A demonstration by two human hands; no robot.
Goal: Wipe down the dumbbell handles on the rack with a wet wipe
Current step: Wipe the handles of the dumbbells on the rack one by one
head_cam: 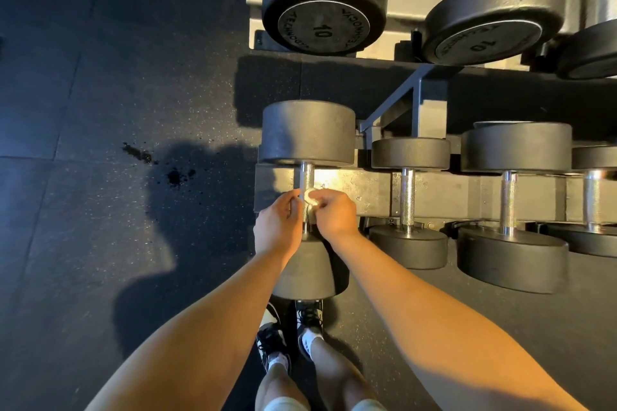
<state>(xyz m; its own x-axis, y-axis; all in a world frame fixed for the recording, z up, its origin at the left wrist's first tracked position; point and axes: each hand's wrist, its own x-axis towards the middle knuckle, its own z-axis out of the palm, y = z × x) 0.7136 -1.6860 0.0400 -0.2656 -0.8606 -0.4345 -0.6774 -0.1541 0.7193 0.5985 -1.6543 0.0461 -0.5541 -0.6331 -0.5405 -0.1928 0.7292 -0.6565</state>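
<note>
Right hand [335, 213] pinches the wet wipe [311, 198] on the dumbbell handle [306, 178]; left hand [278, 223], at nine o'clock, grip unclear. Best rub toward twelve o'clock.

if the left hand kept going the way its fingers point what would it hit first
The left hand would most likely meet the handle, right beside its fingertips, then the wipe the right hand pinches. Depth is unclear.

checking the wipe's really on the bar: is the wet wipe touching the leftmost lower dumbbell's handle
Touching. The head view shows the wet wipe folded against the handle with no gap, pinched by the right hand.
</note>
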